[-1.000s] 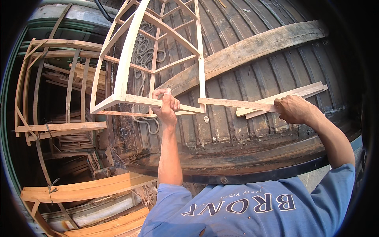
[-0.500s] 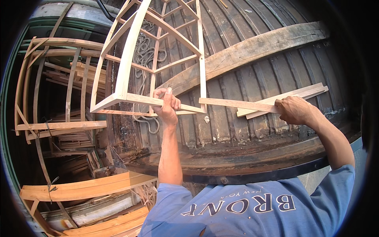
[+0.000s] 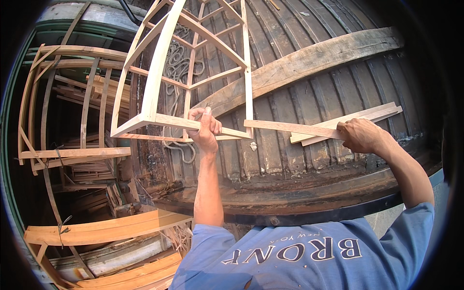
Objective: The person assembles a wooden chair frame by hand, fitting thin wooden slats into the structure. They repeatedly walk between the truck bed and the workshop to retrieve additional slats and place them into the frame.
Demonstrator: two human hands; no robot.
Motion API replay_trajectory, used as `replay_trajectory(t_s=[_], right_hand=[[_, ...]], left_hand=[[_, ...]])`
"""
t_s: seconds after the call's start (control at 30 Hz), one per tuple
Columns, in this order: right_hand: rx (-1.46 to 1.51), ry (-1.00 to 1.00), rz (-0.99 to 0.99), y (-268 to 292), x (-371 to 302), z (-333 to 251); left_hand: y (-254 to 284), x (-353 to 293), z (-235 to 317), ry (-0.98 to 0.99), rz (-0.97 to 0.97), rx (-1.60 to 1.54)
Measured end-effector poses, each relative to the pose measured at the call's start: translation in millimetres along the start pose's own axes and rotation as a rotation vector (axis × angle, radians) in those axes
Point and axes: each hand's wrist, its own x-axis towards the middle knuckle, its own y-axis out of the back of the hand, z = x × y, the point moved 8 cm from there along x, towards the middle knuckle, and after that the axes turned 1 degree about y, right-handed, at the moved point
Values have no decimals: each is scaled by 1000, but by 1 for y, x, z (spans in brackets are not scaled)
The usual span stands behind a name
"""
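A long, pale wooden frame [image 3: 159, 72] built from thin battens stretches away at the upper middle. My left hand [image 3: 205, 128] is closed around the crosspiece at its near end, thumb up, with what looks like a small dark nail tip by the thumb. My right hand [image 3: 361, 135] grips one end of a thin wooden slat [image 3: 290, 126]. The slat's other end lies against the frame's near right corner. Behind and below that slat, a few loose wooden strips [image 3: 367, 115] rest on the ribbed metal bed, close to my right hand.
A thick weathered plank [image 3: 309, 63] lies across the ribbed metal bed [image 3: 285, 154]. Coiled rope [image 3: 179, 67] shows through the frame. On the left stand another wooden frame [image 3: 87, 154] and stacked timber; a curved orange-brown board [image 3: 101, 227] lies lower left. A dark metal edge [image 3: 309, 217] borders the bed nearest me.
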Motion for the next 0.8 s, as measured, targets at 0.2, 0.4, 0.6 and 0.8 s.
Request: replay_trajectory(t_s=[0.2, 0.4, 0.6, 0.8], right_hand=[[3, 6, 16, 0, 0, 0], [-10, 14, 14, 2, -1, -1], [-7, 26, 27, 3, -2, -2], [-18, 15, 15, 2, -1, -2]], left_hand=[[0, 0, 0, -5, -2, -6], [0, -1, 0, 6, 4, -10], [-1, -1, 1, 7, -7, 18], [-2, -1, 2, -2, -12, 22]])
